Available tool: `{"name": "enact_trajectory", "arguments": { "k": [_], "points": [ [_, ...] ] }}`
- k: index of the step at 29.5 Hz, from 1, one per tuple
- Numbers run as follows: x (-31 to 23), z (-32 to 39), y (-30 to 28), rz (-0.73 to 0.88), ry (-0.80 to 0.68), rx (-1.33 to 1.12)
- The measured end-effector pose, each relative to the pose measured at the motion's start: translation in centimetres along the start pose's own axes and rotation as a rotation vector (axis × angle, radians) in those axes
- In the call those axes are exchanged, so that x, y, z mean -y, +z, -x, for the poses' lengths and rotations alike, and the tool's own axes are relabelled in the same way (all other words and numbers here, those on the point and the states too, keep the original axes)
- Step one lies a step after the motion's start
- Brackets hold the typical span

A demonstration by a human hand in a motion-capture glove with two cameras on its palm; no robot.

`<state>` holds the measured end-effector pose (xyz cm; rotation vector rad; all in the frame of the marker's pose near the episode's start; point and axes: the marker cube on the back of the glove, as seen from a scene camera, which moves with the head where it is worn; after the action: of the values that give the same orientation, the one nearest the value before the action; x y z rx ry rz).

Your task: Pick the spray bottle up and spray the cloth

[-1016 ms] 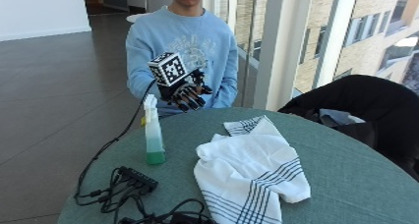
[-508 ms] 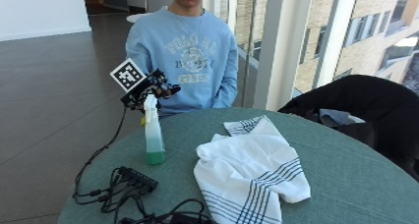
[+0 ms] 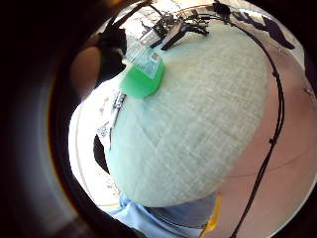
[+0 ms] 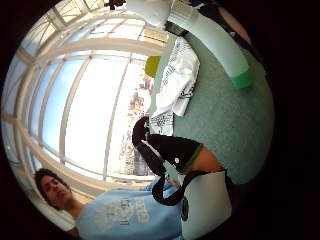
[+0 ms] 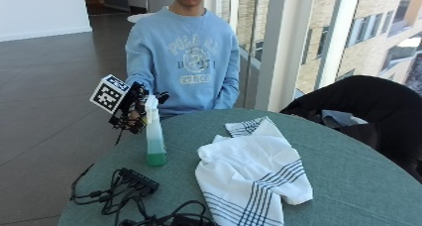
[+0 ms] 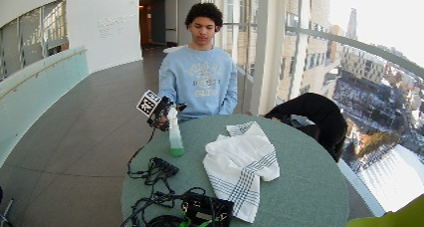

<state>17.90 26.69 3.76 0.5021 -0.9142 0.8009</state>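
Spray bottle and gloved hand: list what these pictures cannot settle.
- Grip: in the outside view the hand sits behind the bottle top; fingers round it or not, cannot tell.
- Label: blurred in the little finger view.
- Cloth near end: cut off by the outside view's edge.

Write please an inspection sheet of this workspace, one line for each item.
Surface: round table with green cloth cover.
Job's things: spray bottle upright near the table's edge, green liquid low inside; white striped cloth lying crumpled beside it, apart.
Clutter: black device at the table's near edge.
Grippers: gloved right hand at the bottle's head; grasp not confirmed.
Cables: black power strip and tangled cables near the bottle.
Surroundings: dark jacket on a chair, windows behind.
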Motion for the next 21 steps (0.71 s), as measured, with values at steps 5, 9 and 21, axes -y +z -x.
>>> {"name": "enact_trajectory", "arguments": {
  "k": [5, 9, 21],
  "points": [
    [2.4, -0.6, 0.9, -0.005, 0.020, 0.082],
    [4.4, -1.2, 1.9, -0.003, 0.013, 0.139],
    [7.4, -1.9, 4.6, -0.017, -0.004, 0.205]
  ]
}}
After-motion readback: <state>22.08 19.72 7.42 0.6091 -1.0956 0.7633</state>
